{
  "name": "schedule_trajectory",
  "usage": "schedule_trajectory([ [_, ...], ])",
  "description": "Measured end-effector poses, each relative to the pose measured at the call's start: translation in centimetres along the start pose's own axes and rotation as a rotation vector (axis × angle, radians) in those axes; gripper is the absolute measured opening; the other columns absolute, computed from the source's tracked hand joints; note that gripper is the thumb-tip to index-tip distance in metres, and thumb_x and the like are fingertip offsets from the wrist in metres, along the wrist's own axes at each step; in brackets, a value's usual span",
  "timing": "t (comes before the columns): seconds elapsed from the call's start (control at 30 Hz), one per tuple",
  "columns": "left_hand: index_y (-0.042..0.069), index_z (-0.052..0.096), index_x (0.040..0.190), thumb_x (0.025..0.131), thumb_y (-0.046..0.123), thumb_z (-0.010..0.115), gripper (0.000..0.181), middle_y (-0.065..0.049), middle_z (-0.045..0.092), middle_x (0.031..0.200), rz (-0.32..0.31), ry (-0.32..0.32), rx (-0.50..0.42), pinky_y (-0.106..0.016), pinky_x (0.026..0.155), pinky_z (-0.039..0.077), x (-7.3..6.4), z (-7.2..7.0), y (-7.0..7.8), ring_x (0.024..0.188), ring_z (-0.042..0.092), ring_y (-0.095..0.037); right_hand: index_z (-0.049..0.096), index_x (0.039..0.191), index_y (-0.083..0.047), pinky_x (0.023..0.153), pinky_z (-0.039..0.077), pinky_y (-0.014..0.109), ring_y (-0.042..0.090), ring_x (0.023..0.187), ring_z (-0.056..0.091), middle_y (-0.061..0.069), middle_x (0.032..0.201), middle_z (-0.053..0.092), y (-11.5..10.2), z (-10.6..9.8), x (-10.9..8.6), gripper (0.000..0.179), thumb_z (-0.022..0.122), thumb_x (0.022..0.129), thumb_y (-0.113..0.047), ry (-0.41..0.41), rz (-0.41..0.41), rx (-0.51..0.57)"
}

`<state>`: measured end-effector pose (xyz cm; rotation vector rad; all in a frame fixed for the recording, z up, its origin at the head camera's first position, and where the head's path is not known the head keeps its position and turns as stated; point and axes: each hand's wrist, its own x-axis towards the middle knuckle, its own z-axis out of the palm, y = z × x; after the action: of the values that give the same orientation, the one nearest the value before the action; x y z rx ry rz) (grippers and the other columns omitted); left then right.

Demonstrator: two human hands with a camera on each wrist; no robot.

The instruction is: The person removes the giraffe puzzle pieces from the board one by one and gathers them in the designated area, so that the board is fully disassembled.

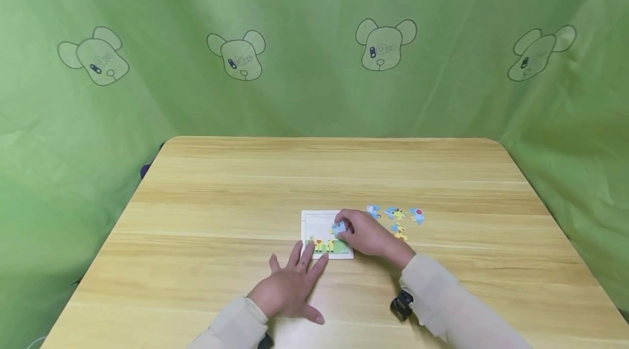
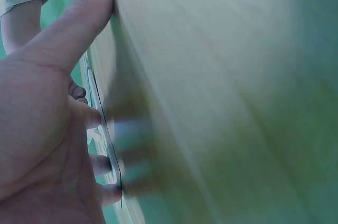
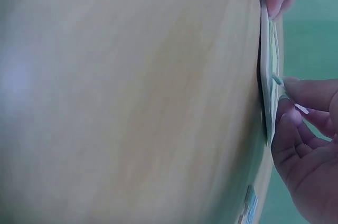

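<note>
On the table lies a white puzzle tray point(image 1: 319, 220), its lower part filled with green and yellow pieces. A blue jigsaw piece point(image 1: 338, 228) is pinched between the thumb and fingers of my right hand point(image 1: 366, 233), over the tray's right side. In the right wrist view the pinched piece point(image 3: 289, 93) stands tilted at the tray's surface. My left hand point(image 1: 290, 286) is spread with straight fingers, their tips resting on the tray's near left edge. The left wrist view shows this hand point(image 2: 47, 123) with its thumb out on the tabletop.
Several loose jigsaw pieces lie right of the tray, among them a blue one with a red spot point(image 1: 417, 215) and a yellow one point(image 1: 399, 231). The wooden table point(image 1: 196, 201) reaches back to a green curtain point(image 1: 314, 103) printed with bear heads.
</note>
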<state>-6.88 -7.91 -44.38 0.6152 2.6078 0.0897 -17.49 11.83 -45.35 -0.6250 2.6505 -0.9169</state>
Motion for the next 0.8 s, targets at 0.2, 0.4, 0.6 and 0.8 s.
schedule_trajectory([
  [0.2,0.029,0.010,0.153,0.062,0.076,0.060,0.114,-0.010,0.001,0.159,0.001,0.010,-0.003,-0.075,0.098,0.021,0.0,0.0,0.0,0.145,0.002,-0.035,0.063,0.107,-0.008,0.061,0.043,0.025,0.012,0.068,0.047,-0.002,0.075,0.052,0.5,-0.8,-0.5,0.021,0.066,0.086,-0.011,0.029,0.002,0.005],
  [0.4,0.029,0.009,0.153,0.061,0.076,0.060,0.114,-0.010,0.001,0.159,0.000,0.014,-0.004,-0.075,0.098,0.021,-0.1,0.1,0.0,0.145,0.002,-0.035,0.062,0.108,-0.007,0.060,0.043,0.025,0.012,0.067,0.047,-0.001,0.075,0.052,1.2,-2.0,-1.2,0.019,0.061,0.089,-0.010,0.050,0.017,0.009],
  [0.6,0.029,0.009,0.153,0.061,0.075,0.061,0.115,-0.010,0.001,0.159,0.001,0.013,-0.012,-0.075,0.098,0.020,0.0,0.1,0.0,0.145,0.001,-0.035,0.060,0.108,-0.006,0.055,0.044,0.024,0.014,0.066,0.047,0.001,0.076,0.052,2.5,-3.2,-2.2,0.019,0.060,0.090,-0.010,0.071,0.064,0.035],
  [0.8,0.029,0.009,0.153,0.061,0.074,0.061,0.115,-0.010,0.001,0.159,0.001,0.018,-0.016,-0.075,0.098,0.020,-0.1,0.1,0.1,0.145,0.001,-0.035,0.060,0.109,-0.003,0.055,0.044,0.024,0.014,0.066,0.047,0.003,0.079,0.052,3.6,-4.5,-3.2,0.020,0.060,0.089,-0.008,0.130,0.077,0.048],
])
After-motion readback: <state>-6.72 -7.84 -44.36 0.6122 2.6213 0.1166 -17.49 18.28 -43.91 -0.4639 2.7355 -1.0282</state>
